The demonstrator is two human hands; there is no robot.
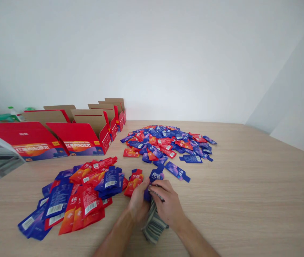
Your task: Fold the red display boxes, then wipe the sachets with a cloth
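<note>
My left hand (139,200) is closed on a blue sachet (156,173), holding it upright with its printed face toward me. The fingers of my right hand (170,204) are bent against the same sachet's lower part, closed on a striped grey-green cloth (154,225) that hangs down between my wrists. My fingers and the cloth hide the sachet's lower end. Just left of my left hand lie red sachets (134,182). A single blue sachet (177,171) lies flat beyond my right hand.
A pile of red and blue sachets (90,200) covers the table's left side. Farther back spreads a larger loose heap (165,141). Several open red cartons (84,139) stand in rows at the back left, flaps up. A white wall (184,60) rises behind the wooden table (248,185).
</note>
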